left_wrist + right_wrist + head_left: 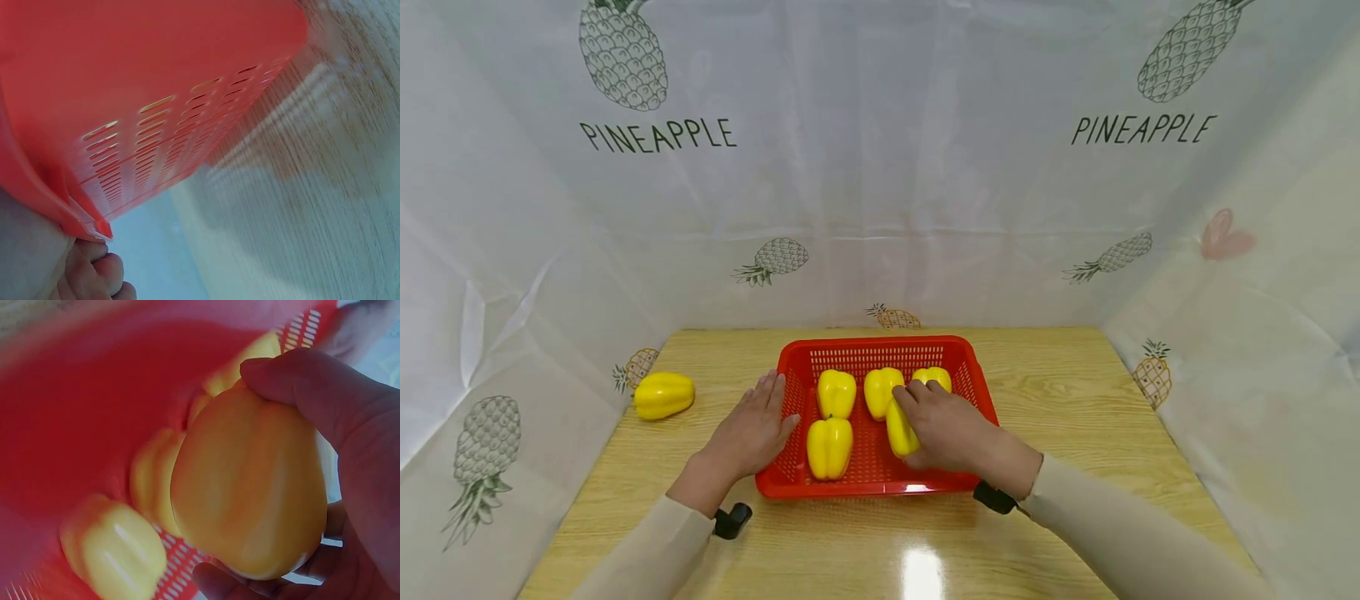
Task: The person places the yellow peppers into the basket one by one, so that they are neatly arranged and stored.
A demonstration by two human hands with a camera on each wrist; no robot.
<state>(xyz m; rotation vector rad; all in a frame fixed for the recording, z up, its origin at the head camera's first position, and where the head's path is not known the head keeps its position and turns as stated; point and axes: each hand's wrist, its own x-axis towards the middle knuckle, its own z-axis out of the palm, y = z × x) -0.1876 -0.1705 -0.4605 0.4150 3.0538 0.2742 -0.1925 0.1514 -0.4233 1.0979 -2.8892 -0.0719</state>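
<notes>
A red plastic basket (868,490) with slotted walls stands on the wooden table, holding several yellow bell peppers. Over its right half, my right hand (943,421) grips one yellow bell pepper (900,429). The right wrist view shows thumb and fingers curled round that bell pepper (250,487), with other peppers (115,550) behind it. At the basket's left rim lies my left hand (752,429), its fingers extended along the edge. In the left wrist view the basket wall (144,56) fills much of the picture, and fingertips (94,272) show by the rim.
Another yellow bell pepper (664,396) lies on its side on the table (1045,375), left of the basket. A pale curtain (880,183) printed with pineapples encloses the table at the back and both sides.
</notes>
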